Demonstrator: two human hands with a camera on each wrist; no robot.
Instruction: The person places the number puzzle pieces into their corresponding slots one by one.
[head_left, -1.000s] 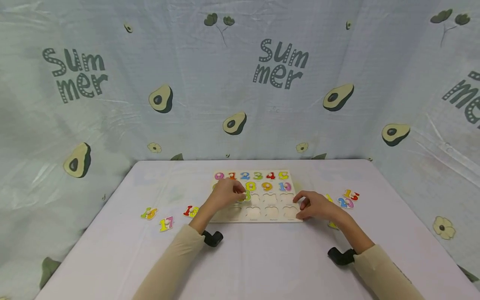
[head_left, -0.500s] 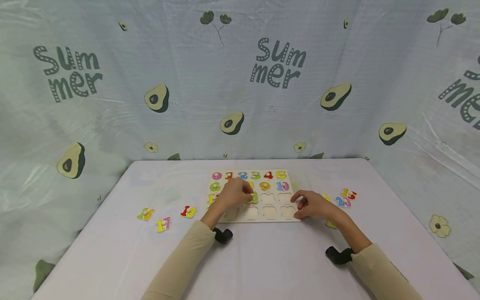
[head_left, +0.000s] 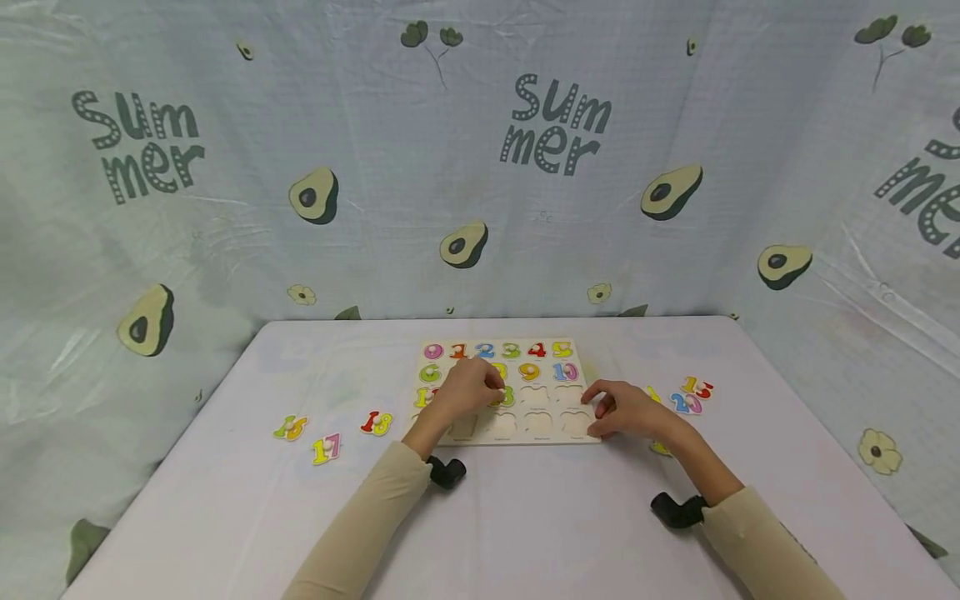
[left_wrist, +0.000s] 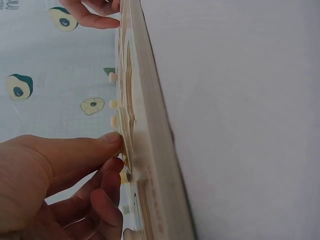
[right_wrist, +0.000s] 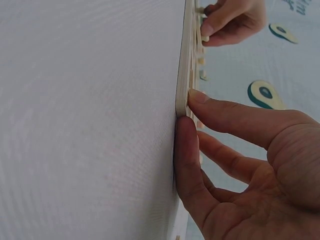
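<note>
Head view is showing a pale number board (head_left: 555,440) lying flat on the far half of the table (head_left: 525,517), its long near edge facing the person. Left hand (head_left: 463,390) is bending over the board's third row; thumb and forefinger are closing in a pinch on a green number pc (head_left: 507,395) w/ a "3" showing, prob. by its knob, b/c such a small handle is suiting fingertips. Other fingers are curling loosely. Whether this pc is sitting fully in its recess, I cannot tell.

Right hand (head_left: 628,410) is holding the board's near right corner, one digit resting on top, another pressing the side, only a narrow gap b/w them, prob. for stopping the board from sliding.

Off the board's left edge, pcs "16" (head_left: 290,428), "17" (head_left: 326,449) and "18" (head_left: 377,423) are lying loose; off its right edge, "15" (head_left: 697,387) and "20" (head_left: 686,404).

Re materials: the board is looking like plain wood w/ shallow, wavy recesses; pcs are carrying bright colours and stubby pale knobs (left_wrist: 114,104). Backdrop (head_left: 375,250) is hanging like wrinkled plastic, w/ avocado prints.
</note>
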